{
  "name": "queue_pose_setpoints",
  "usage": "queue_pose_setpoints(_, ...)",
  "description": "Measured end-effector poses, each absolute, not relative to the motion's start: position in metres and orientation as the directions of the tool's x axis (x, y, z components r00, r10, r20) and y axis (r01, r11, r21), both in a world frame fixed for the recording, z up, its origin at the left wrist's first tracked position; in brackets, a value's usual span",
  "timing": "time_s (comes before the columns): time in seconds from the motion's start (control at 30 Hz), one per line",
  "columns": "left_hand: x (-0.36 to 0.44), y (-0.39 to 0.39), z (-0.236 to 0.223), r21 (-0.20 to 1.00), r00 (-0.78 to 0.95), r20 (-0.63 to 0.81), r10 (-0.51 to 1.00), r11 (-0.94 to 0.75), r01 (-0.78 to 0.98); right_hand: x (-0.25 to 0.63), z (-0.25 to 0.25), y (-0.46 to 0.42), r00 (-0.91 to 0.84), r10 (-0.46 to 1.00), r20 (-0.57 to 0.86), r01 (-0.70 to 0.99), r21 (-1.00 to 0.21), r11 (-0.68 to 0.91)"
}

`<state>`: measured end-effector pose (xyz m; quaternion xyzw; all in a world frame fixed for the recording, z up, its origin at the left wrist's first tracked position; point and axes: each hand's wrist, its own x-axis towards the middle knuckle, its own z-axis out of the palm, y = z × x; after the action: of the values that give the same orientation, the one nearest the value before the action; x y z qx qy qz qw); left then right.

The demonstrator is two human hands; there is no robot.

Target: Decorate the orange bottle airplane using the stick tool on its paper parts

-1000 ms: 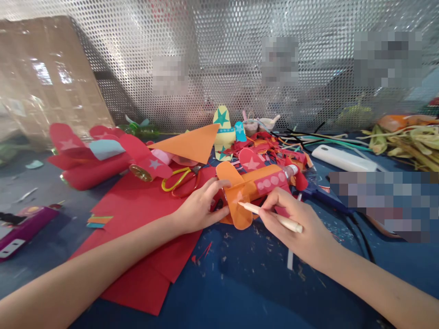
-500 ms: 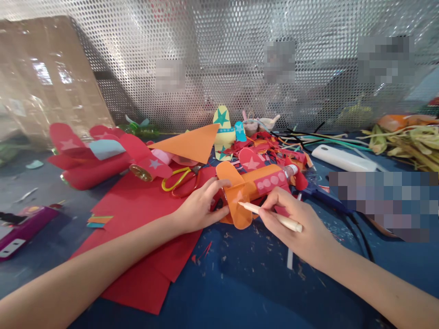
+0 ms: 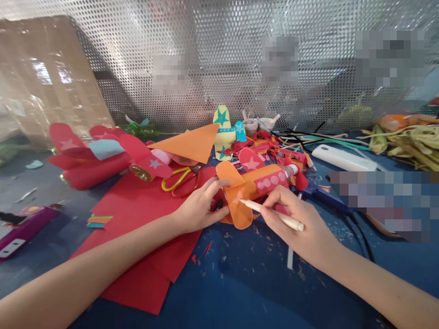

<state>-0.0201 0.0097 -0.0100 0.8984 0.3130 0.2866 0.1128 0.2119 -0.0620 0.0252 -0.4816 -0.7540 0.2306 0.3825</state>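
An orange paper toy plane (image 3: 269, 176) made around a plastic bottle lies in front of me, its clear bottle neck pointing right. My left hand (image 3: 202, 205) grips its left end between the thumb and fingers. In my right hand (image 3: 291, 214) is a slim cream-coloured marker pen (image 3: 290, 221), pinched near its front. The pen's tip meets the near orange wing at a pale star shape. A pink strip with lighter dots runs along the plane's body. Part of the left end is hidden by my fingers.
Red sheets (image 3: 137, 256) lie under my left forearm, with scissors (image 3: 185, 179) beyond. A red toy plane (image 3: 92, 169) sits left, a purple power strip (image 3: 27, 230) farther left. A blue glue gun (image 3: 325, 197) and a white tool (image 3: 343, 157) lie right. A perforated metal screen (image 3: 219, 41) stands behind.
The pen's tip has shifted very slightly right and up on the near wing, and my right hand with it. My left hand and the plane look unmoved.
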Motion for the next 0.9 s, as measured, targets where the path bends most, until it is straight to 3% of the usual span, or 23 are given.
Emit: queue_pose_setpoints(0.9, -0.0208, 0.0099, -0.0108, 0.379, 0.639, 0.447, 0.626, -0.779, 0.499, 0.2115, 0.0233, -0.0620, -0.249, 0.892, 0.378, 0.556, -0.698, 0.451)
